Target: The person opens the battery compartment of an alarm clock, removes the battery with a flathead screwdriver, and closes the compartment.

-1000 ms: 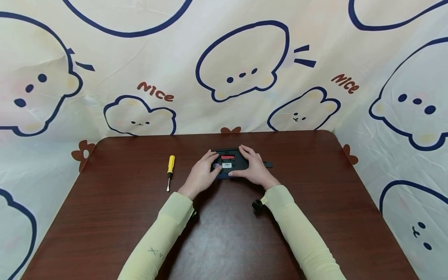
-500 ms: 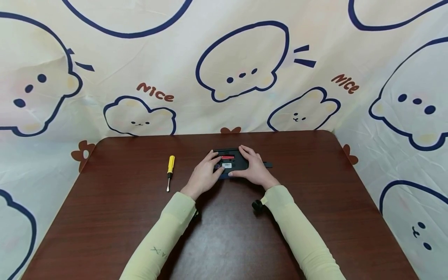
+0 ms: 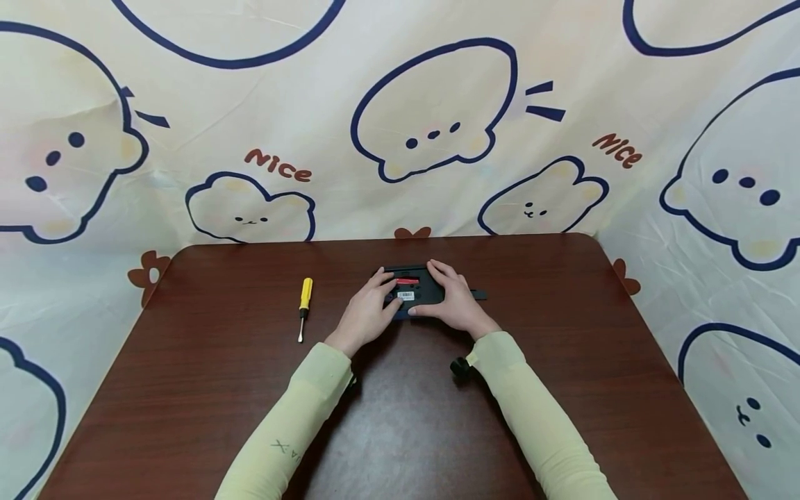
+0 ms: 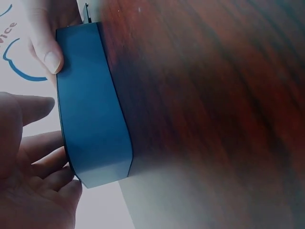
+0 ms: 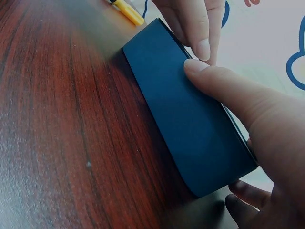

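A dark blue box-shaped device [image 3: 427,287] lies on the table with its black back up. A white barcode label [image 3: 405,296] and a red battery [image 3: 408,281] in a recess show on it. My right hand [image 3: 457,303] grips the device's right part, thumb on the near edge, fingers at the far edge. My left hand [image 3: 364,312] rests over the left part, index fingertip by the battery and thumb by the label. In the left wrist view, the left thumb stands apart from the device's smooth blue side [image 4: 90,100]. What lies under the left fingers is hidden.
A screwdriver [image 3: 304,297] with a yellow handle lies left of the left hand. A thin black strip [image 3: 478,294] lies just right of the device, partly behind the right hand. A patterned cloth [image 3: 337,132] hangs behind the brown table [image 3: 237,389].
My left hand has slid slightly right over the device, covering a small round spot left of the label. The right hand and the device have stayed in place.
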{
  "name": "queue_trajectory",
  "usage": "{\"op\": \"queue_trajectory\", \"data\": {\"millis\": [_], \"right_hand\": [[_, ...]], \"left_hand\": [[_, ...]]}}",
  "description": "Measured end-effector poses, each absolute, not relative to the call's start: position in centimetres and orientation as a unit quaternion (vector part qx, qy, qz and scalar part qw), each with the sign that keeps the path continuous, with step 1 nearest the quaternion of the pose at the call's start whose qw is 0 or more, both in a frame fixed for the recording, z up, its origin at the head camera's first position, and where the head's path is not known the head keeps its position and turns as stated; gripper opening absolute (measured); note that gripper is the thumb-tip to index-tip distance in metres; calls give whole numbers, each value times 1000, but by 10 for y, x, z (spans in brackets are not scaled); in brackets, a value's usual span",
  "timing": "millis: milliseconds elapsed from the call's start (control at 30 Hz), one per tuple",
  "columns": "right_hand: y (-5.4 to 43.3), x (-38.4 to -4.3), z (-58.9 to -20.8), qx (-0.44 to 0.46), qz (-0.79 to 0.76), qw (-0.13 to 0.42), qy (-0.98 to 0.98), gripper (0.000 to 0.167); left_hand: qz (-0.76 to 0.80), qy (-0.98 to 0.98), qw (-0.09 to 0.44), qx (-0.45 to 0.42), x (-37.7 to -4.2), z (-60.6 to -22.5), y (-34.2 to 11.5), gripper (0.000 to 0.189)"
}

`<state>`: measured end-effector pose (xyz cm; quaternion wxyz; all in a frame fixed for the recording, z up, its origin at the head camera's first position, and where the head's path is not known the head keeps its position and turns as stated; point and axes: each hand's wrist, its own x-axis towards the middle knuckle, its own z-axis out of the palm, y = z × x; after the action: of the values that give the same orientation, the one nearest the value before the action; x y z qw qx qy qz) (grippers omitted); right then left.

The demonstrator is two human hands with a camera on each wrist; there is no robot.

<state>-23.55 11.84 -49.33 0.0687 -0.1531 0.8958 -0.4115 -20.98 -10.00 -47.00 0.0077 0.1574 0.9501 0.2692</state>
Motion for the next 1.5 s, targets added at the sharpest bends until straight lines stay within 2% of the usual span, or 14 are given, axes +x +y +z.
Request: {"op": "queue_trajectory", "data": {"millis": [833,1500], "right_hand": [[119,-235,-493,-157,-415,71,893,109],[118,-237,-494,-157,-413,65,895,110]], "left_hand": [[350,925,-19,145,-214,-464,-91,41],[357,922,-38,145,-223,-460,-86,42]]}}
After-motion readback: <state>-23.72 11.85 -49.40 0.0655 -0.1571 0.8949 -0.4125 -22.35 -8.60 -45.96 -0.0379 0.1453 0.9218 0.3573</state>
